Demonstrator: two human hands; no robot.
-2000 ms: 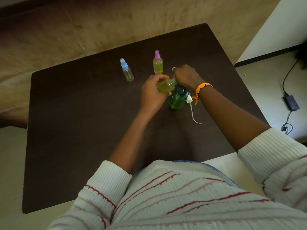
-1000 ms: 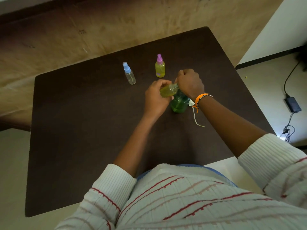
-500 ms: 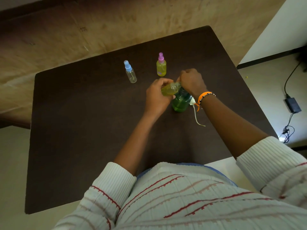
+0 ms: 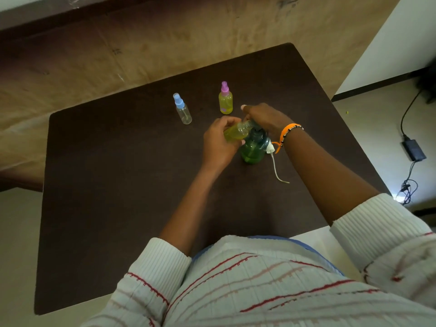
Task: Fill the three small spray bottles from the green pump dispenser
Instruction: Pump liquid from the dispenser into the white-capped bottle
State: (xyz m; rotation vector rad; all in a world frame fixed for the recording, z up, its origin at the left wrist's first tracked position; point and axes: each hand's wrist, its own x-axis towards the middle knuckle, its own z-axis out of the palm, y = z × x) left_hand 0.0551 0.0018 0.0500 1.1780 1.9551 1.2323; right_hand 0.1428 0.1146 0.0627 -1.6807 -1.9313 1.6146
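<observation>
Yellow-green liquid already inside two of the three small bottles. Pink-capped bottle point(image 4: 225, 101) upright, capped, tinted yellow nearly to the shoulder, toward the far edge of the tabletop; by the look of it, finished. Uncapped bottle point(image 4: 236, 131) tilted almost flat, neck against the pump head of the green pump dispenser point(image 4: 254, 147), mostly filled with yellow-green; judged the one in hand, close to done. Blue-capped bottle point(image 4: 182, 109) upright to the left of the pink one, clear and seemingly empty, cap on; judged the one left to do.

Left hand point(image 4: 218, 143) curled round the tilted bottle, fingers wrapped over its body. Right hand point(image 4: 265, 119) arched over the dispenser's top, fingers bent downward onto the pump; pressing or merely resting, impossible to say. Orange bracelet point(image 4: 286, 129) on that wrist. White spray head with its thin dip tube point(image 4: 276, 165) flat on the tabletop just beside the dispenser, on the right: likely the missing cap, to be screwed back on.

Dispenser near the middle of the tabletop, somewhat toward the far right corner. Dark brown tabletop point(image 4: 106, 197), matte, with rounded corners. Beyond the far edge, worn tan wall or panel, scuffed. Off the right edge, pale floor with a black power adapter point(image 4: 414, 151) and trailing cable.
</observation>
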